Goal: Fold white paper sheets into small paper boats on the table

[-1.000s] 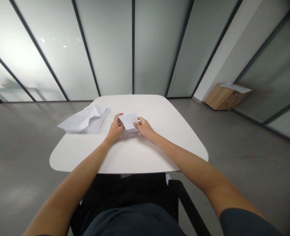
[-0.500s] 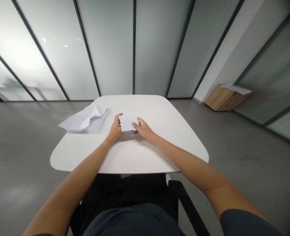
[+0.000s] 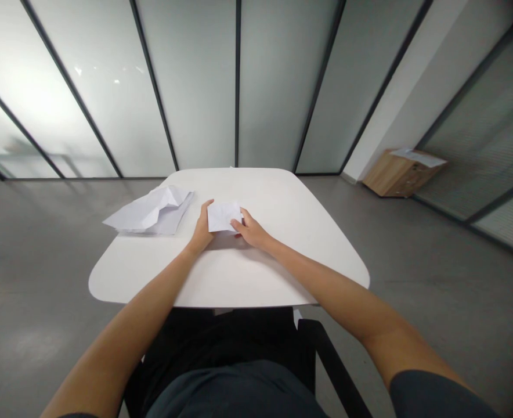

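A small white piece of folded paper (image 3: pixel 220 216) is held up just above the white table (image 3: pixel 278 273), tilted toward me. My left hand (image 3: pixel 203 226) is at its left edge, with some of its fingers hidden behind the paper. My right hand (image 3: pixel 251 228) pinches the lower right part, thumb on the front face and fingers behind. Underneath, the paper casts a soft shadow on the tabletop.
Several loose white sheets (image 3: pixel 152 212), the top one creased, lie at the table's left edge and overhang it. A black chair armrest (image 3: pixel 326 354) is at my right. A wooden cabinet (image 3: pixel 402 173) stands by the far right wall.
Both hands and the folded paper have shifted slightly to the left. The paper's tilt has changed a little. The loose sheets have stayed put.
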The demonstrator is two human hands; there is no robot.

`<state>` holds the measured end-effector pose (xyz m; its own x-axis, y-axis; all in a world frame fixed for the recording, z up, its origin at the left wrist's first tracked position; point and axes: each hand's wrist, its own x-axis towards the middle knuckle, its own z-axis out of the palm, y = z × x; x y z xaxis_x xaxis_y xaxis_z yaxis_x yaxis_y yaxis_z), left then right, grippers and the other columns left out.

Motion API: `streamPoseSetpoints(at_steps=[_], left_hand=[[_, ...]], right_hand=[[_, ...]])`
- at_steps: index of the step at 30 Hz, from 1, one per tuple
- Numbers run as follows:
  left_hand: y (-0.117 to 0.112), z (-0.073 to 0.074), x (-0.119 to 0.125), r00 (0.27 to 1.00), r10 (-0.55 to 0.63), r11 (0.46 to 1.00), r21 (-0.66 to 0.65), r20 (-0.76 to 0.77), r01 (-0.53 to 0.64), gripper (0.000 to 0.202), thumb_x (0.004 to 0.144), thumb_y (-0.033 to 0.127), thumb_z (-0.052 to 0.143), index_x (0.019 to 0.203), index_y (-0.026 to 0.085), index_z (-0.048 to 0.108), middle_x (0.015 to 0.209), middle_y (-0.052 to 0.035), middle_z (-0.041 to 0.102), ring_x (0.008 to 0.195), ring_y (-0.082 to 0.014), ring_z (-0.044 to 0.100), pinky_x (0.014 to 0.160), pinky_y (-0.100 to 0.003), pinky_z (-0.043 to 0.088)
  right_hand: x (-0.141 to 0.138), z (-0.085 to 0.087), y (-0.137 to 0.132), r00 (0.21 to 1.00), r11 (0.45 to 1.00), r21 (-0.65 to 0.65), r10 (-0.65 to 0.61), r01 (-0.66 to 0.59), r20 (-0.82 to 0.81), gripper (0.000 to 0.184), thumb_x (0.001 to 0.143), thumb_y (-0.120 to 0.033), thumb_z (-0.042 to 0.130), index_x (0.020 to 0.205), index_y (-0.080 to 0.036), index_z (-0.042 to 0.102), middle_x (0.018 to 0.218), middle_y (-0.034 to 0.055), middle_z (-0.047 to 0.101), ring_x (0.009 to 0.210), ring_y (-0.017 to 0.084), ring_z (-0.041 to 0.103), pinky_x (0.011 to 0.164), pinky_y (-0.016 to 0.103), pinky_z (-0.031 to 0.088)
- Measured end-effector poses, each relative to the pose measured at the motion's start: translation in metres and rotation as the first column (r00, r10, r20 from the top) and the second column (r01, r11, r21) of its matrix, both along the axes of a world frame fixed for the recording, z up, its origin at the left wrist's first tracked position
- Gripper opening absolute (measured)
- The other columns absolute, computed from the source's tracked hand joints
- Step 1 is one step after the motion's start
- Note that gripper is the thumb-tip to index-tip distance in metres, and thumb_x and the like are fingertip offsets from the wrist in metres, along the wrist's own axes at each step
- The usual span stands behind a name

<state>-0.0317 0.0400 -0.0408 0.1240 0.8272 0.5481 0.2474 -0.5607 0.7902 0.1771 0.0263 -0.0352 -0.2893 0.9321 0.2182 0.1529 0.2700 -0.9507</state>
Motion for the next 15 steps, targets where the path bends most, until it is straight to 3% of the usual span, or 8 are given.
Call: streamPoseSetpoints(at_steps=[4, 9, 12, 15], left_hand=[[0.0, 0.001, 0.0, 1.0, 0.031, 0.999, -0.015, 0.005, -0.031, 0.079, 0.077, 0.035, 0.076, 0.148, 0.021, 0.044, 0.118, -0.01, 0.07, 0.106, -0.0303, 0.07, 0.096, -0.044, 0.055], [0.001, 0.008, 0.006, 0.978, 0.202, 0.978, -0.047, -0.044, -0.204, 0.069, 0.075, 0.03, 0.078, 0.139, 0.026, 0.053, 0.097, -0.0005, 0.068, 0.087, -0.0237, 0.068, 0.084, -0.036, 0.052], [-0.002, 0.014, 0.007, 0.95, 0.299, 0.954, 0.063, -0.086, -0.295, 0.051, 0.08, 0.022, 0.07, 0.13, 0.024, 0.061, 0.091, -0.0005, 0.067, 0.085, -0.0219, 0.065, 0.085, -0.035, 0.051], [-0.007, 0.019, 0.007, 0.919, 0.383, 0.913, 0.187, -0.097, -0.361, 0.033, 0.084, 0.014, 0.059, 0.114, 0.022, 0.068, 0.098, -0.0052, 0.07, 0.095, -0.0238, 0.066, 0.092, -0.037, 0.049]], right_hand=[[0.001, 0.004, -0.001, 0.999, 1.0, -0.001, 0.007, -0.007, 0.05, 0.052, 0.102, -0.053, 0.061, 0.146, -0.026, 0.052, 0.098, 0.0016, 0.072, 0.084, 0.018, 0.068, 0.071, 0.029, 0.063], [0.0, 0.009, -0.003, 0.996, 0.999, -0.052, 0.004, 0.0, 0.092, 0.045, 0.103, -0.062, 0.058, 0.126, -0.024, 0.064, 0.081, -0.0019, 0.067, 0.064, 0.013, 0.063, 0.06, 0.024, 0.055], [-0.002, 0.014, -0.006, 0.999, 0.988, -0.155, 0.019, -0.027, -0.048, 0.045, 0.101, -0.067, 0.058, 0.11, -0.024, 0.068, 0.079, 0.0001, 0.066, 0.067, 0.015, 0.062, 0.057, 0.025, 0.056], [-0.004, 0.021, -0.01, 0.982, 0.97, -0.231, 0.028, -0.072, -0.187, 0.045, 0.1, -0.066, 0.059, 0.103, -0.023, 0.07, 0.087, 0.0035, 0.07, 0.074, 0.018, 0.064, 0.061, 0.028, 0.061]])
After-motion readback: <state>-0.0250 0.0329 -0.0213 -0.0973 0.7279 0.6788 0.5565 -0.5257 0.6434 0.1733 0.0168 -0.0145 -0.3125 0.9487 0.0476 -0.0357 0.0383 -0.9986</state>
